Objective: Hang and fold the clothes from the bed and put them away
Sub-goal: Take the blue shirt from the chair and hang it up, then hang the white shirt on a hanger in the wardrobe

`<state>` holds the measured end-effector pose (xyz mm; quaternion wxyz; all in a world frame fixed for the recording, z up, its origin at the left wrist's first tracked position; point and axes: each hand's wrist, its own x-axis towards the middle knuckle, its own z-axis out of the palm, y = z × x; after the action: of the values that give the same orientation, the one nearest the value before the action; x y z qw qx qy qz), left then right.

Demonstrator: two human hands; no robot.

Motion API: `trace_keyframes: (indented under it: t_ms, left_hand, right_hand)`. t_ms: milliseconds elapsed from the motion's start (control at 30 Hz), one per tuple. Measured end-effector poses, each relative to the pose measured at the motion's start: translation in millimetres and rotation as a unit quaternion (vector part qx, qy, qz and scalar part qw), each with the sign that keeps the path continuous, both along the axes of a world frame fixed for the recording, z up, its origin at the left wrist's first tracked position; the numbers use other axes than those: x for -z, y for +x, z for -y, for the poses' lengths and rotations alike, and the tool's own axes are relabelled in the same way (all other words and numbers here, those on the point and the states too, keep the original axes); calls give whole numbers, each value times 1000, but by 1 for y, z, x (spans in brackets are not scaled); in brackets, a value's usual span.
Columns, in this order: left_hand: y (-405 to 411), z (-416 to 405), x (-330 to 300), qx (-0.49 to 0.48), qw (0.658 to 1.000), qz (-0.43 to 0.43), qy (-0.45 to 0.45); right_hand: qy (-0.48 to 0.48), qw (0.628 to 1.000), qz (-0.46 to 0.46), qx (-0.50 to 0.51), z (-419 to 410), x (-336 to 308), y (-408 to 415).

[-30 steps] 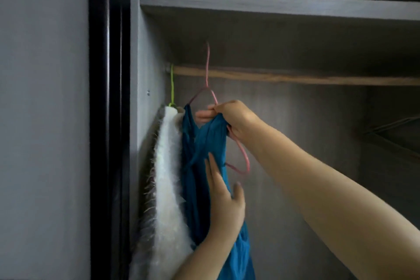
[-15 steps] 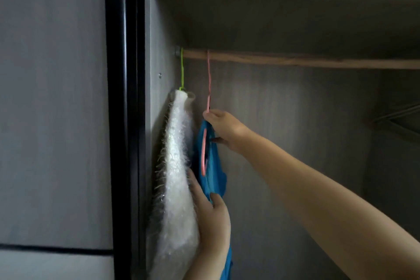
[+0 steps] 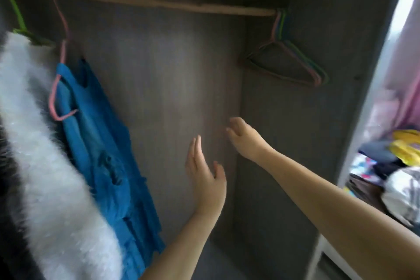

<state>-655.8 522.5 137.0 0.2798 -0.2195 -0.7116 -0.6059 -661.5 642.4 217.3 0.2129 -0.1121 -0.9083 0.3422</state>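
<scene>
Two garments on wooden rod: fluffy white sweater, blue knit top on thin pink hanger. Left hand flat, fingers straight; right hand loosely curled, both holding nothing.

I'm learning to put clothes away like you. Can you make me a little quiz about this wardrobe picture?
1. True or false: the blue top hangs on a pink hanger on the rail.
2. What does the left hand hold?
A. the blue top
B. a hanger
C. nothing
3. Fill in: the spare hangers hang at the ______ end of the rail.

Key
1. True. It hangs beside the white fluffy top.
2. C. Its fingers are straight, and the right hand holds nothing either.
3. Right.
</scene>
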Motion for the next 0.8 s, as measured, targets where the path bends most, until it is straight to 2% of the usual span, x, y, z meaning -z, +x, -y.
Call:
trace_keyframes:
  t_ms: [133,267,367,500,667,800]
  left_hand:
    - [41,-58,29,164,981,39,-96]
    - [94,-113,60,305,928,64,-204]
    - [143,-146,82,408,860,80,-296]
    - [207,-167,115,516,763,50,-385]
    - [305,-171,149,630,648,-10,-428]
    - [381,-148,179,696,562,-58,-444]
  right_hand:
    - [81,986,72,124,-77,62,94]
    - [113,952,160,234,-125,112,197]
    - [88,916,228,319,-137,146,279]
    - [17,867,273,416,-116,187,377]
    - [-83,776,287,556,-38,232,495]
    - [-158,703,304,624,43,260,562]
